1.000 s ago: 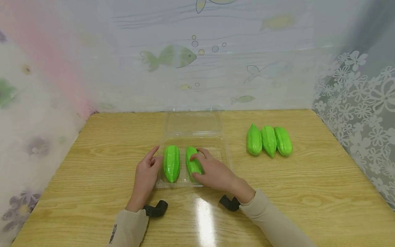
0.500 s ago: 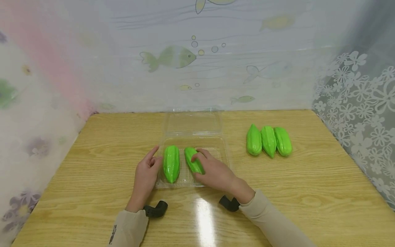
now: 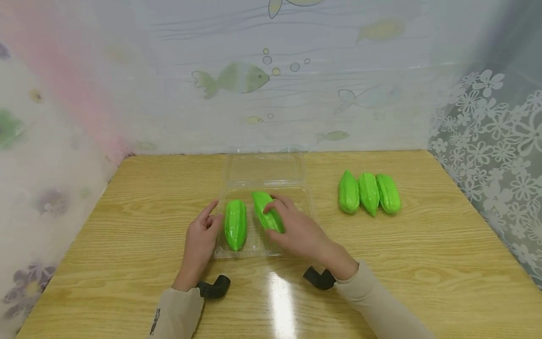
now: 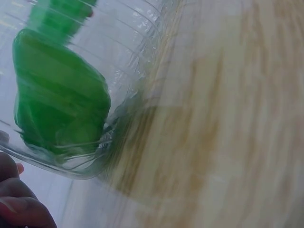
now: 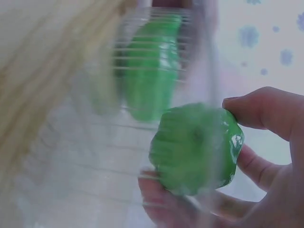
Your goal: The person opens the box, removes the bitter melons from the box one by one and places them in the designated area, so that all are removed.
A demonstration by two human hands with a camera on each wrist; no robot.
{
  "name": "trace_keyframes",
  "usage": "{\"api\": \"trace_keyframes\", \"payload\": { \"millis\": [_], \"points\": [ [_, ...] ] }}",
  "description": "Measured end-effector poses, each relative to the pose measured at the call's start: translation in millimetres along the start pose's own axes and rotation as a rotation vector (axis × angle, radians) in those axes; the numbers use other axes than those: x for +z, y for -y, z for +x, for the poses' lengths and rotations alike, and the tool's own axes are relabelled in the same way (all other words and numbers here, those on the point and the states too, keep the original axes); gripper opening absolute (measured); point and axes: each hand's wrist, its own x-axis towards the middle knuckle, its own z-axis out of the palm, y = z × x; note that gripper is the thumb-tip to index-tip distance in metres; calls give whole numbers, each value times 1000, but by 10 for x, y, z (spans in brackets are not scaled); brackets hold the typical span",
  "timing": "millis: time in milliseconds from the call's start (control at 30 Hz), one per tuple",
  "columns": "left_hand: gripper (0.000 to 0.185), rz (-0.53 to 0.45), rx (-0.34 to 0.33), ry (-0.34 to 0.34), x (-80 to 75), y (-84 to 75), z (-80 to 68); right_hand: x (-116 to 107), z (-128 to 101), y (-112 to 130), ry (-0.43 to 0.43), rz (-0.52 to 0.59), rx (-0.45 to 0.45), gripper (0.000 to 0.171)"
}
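A clear plastic clamshell box point(image 3: 306, 200) lies open mid-table, its lid point(image 3: 266, 168) folded back. One green ridged gourd point(image 3: 235, 223) lies in the box's left side, also seen in the left wrist view as the gourd point(image 4: 57, 95). My right hand point(image 3: 296, 228) grips a second green gourd point(image 3: 267, 211), tilted and lifted over the box; the right wrist view shows the held gourd point(image 5: 197, 147) between thumb and fingers. My left hand point(image 3: 201, 235) rests open against the box's left edge, fingers point(image 4: 19, 199) straight.
Three more green gourds point(image 3: 368, 193) lie side by side on the wooden table point(image 3: 423, 254) to the right of the box. Patterned curtains close the back and sides. Black wrist mounts point(image 3: 216, 286) sit near both cuffs.
My right hand has lifted the second gourd off the box floor and moved it slightly away, tilting it. The left hand and the first gourd have stayed put.
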Motion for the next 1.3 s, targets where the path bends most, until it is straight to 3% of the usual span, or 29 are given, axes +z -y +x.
{"api": "trace_keyframes", "payload": {
  "millis": [300,533,800,1300],
  "points": [
    [41,7,0,-1,-3,-29,-29,-279,-68,23,-88,16,-29,35],
    [40,10,-2,-46,91,-116,-385,-535,-318,-127,-96,65,-98,37],
    [40,11,-30,-97,202,-213,-798,-784,-580,-329,-111,104,-85,37],
    [40,17,-28,-101,200,-217,-800,-939,-501,-730,-168,83,24,42]
  ]
}}
